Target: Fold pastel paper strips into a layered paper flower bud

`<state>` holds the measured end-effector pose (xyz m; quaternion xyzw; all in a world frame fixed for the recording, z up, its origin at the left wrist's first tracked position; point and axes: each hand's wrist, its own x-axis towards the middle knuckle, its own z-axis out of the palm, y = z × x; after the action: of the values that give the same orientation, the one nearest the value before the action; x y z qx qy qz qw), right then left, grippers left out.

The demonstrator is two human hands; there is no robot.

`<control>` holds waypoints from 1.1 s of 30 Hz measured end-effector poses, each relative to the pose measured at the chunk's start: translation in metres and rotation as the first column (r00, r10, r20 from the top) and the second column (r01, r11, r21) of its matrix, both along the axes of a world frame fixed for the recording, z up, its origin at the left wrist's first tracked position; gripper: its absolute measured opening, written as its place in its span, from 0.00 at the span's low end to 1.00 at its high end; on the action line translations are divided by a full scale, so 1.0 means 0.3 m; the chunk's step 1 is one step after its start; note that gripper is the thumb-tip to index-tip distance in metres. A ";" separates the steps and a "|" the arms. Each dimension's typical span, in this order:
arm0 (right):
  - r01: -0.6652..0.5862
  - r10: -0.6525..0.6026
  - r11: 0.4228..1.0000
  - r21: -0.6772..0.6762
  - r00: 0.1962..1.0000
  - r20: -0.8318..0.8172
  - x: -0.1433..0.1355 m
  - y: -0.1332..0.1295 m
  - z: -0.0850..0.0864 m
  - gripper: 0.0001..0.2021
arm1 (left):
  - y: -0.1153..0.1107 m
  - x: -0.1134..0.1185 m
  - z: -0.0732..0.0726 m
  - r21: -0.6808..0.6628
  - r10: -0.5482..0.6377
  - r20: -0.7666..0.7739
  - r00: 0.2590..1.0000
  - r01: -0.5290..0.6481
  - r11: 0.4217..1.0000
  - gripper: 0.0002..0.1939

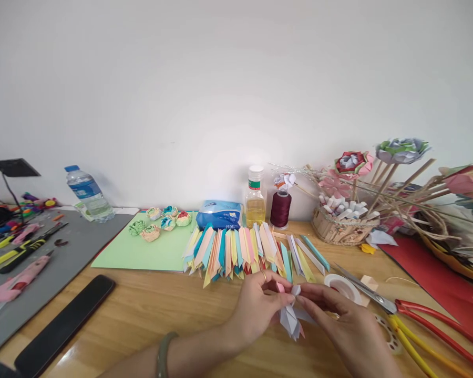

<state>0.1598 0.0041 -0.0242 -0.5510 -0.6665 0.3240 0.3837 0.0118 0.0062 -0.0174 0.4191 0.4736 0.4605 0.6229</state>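
The left hand (254, 304), wearing a gold-coloured ring and with a pale green bangle (163, 354) on its wrist, pinches a white-and-pink folded paper piece (289, 319) between thumb and bent fingers. The right hand (345, 320) is closed on the same piece from the other side, thumb and fingertips meeting near its upper end, so the paper hangs between both hands above the wooden counter (161, 304), its pointed ends downward. Just beyond the hands is a dense row of folded paper strips (230, 252) in blue, yellow, peach and pink. Behind the row stand a blue wipes packet (219, 216), a white-capped bottle of yellow liquid (255, 210) and a maroon thread spool (280, 210). Beside the right hand lie a roll of white tape (357, 292) and scissors (381, 301) with red and yellow handles. To the left, small paper rosettes (167, 223) rest on a light green sheet (118, 254); to the right, paper flowers (402, 151) rise near a small woven-looking basket (341, 232).
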 end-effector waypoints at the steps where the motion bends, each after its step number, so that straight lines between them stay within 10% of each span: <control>1: 0.000 0.000 1.000 0.017 1.000 0.017 0.001 0.002 -0.005 0.12 | -0.001 0.000 -0.002 0.004 0.005 -0.024 1.000 -0.004 1.000 0.09; 15: -0.014 -0.005 0.992 0.123 0.989 0.148 0.007 0.000 0.011 0.11 | -0.019 -0.007 -0.004 0.221 0.091 -0.258 0.962 -0.033 0.975 0.05; 33: -0.018 0.035 0.969 0.247 0.997 -0.067 -0.006 -0.028 0.040 0.06 | -0.040 -0.005 -0.003 0.363 0.052 -0.168 0.984 0.013 0.932 0.04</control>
<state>0.1581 -0.0044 -0.0122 -0.4782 -0.6948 0.2634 0.4682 0.0103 -0.0059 -0.0185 0.5608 0.4373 0.5076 0.4864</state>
